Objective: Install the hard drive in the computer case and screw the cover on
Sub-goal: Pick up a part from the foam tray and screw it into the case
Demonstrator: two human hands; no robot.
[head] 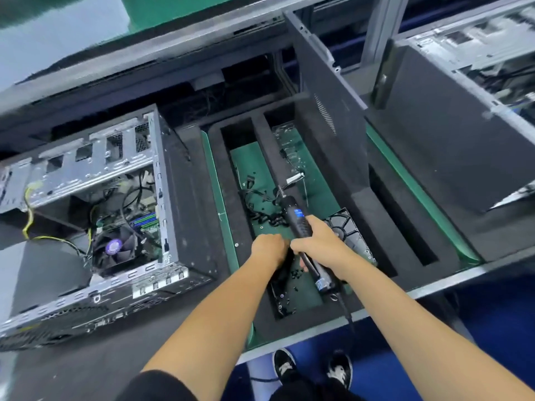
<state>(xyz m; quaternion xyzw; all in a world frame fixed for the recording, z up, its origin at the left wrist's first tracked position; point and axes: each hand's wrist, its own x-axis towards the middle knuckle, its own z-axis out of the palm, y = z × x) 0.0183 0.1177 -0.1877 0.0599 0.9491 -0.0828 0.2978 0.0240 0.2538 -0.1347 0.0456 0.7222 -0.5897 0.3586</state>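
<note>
An open computer case (95, 215) lies on its side at the left, its fan and motherboard showing. My right hand (321, 241) grips a black electric screwdriver (295, 217) over the green-floored parts tray (246, 169). My left hand (267, 247) reaches down into the tray just left of the right hand, fingers curled down among small black screws (295, 274); what it holds is hidden. A hard drive (350, 230) leans in the tray, partly behind my right hand. The dark side cover (327, 96) stands upright beyond the tray.
Black foam dividers (275, 151) split the tray into slots, with loose black cables (260, 204) in the middle slot. Another computer case (469, 117) stands at the right. The screwdriver's cord (346, 309) trails over the bench's front edge. My shoes (312, 369) are below.
</note>
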